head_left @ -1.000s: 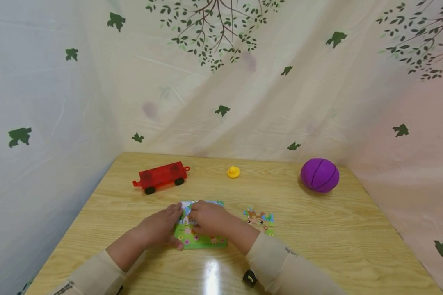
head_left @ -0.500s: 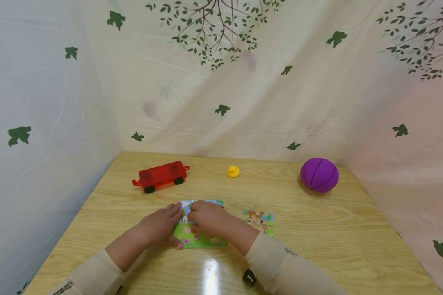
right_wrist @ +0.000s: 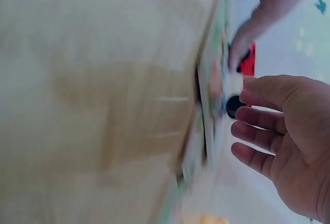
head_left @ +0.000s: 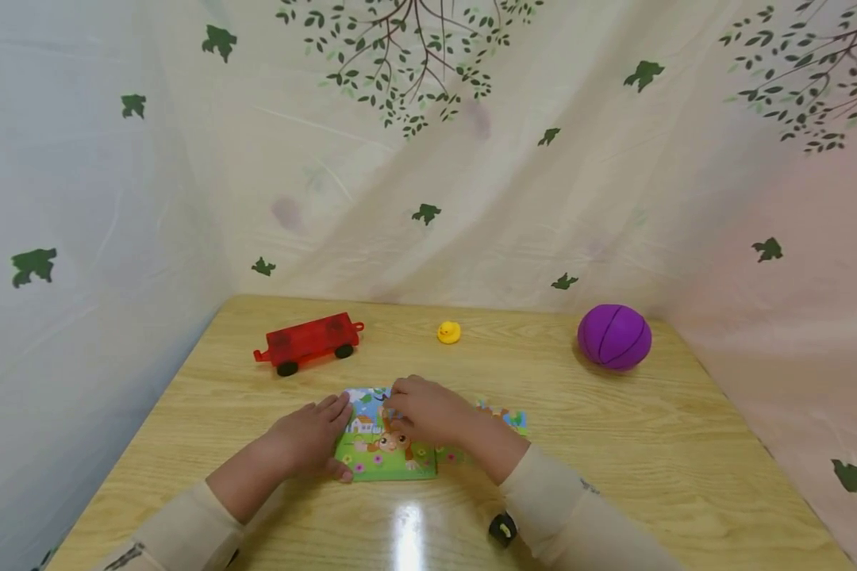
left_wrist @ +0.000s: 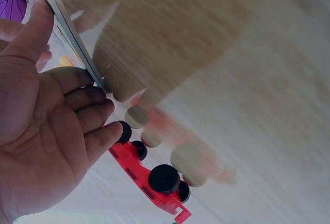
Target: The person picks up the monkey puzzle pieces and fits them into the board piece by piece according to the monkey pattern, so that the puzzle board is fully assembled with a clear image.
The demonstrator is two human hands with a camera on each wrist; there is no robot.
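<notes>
A flat jigsaw puzzle board (head_left: 386, 469) lies on the table, showing a house, a monkey face and flowers. My left hand (head_left: 310, 440) rests along its left side, thumb at the near corner and fingertips at the far one; in the left wrist view its fingers (left_wrist: 95, 116) are at the board's edge. Over the board's far right part is my right hand (head_left: 428, 412). Its fingers (right_wrist: 258, 131) are loosely bent in the right wrist view, with nothing seen between them. Assembled puzzle pieces (head_left: 516, 420) lie to the right, mostly hidden by the right forearm.
A red toy wagon (head_left: 310, 341) stands at the back left, a yellow rubber duck (head_left: 448, 332) at the back middle, and a purple ball (head_left: 614, 337) at the back right. Leaf-printed cloth (head_left: 428, 262) hangs behind the table (head_left: 650, 476). A small black object (head_left: 502, 529) is below the right sleeve.
My right hand has moved right and a little away from the board's middle, uncovering the monkey face there. Its forearm now covers more of the pieces at right. The left hand stays put.
</notes>
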